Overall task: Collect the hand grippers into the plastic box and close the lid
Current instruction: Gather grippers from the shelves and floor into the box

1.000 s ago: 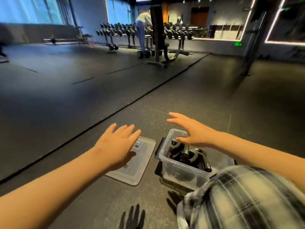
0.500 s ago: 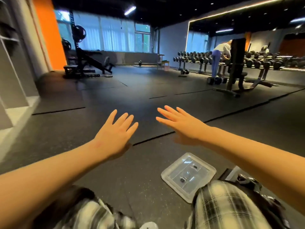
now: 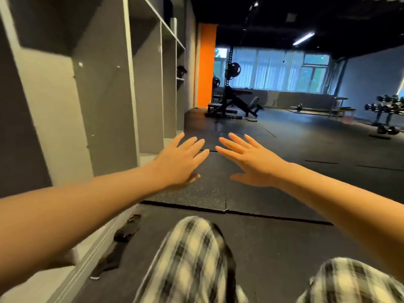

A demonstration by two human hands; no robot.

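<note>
A person's bare arms reach forward over a dark rubber floor [image 3: 273, 237]. The left hand [image 3: 179, 162] and right hand [image 3: 251, 162] hover side by side, palms down, fingers straight and spread, holding nothing, their fingertips near but apart. A tall grey shelving unit [image 3: 105, 106] walls off the left side. Open floor stretches ahead and to the right, crossed by a seam [image 3: 240, 213] between mats. Knees in plaid fabric [image 3: 192, 259] fill the bottom edge, blurred. Dark shapes [image 3: 127, 228] lie on the floor along the shelf base, too smeared to identify. A far dumbbell rack [image 3: 387, 114] is cut off at the right edge. The plastic box is outside the view.
</note>
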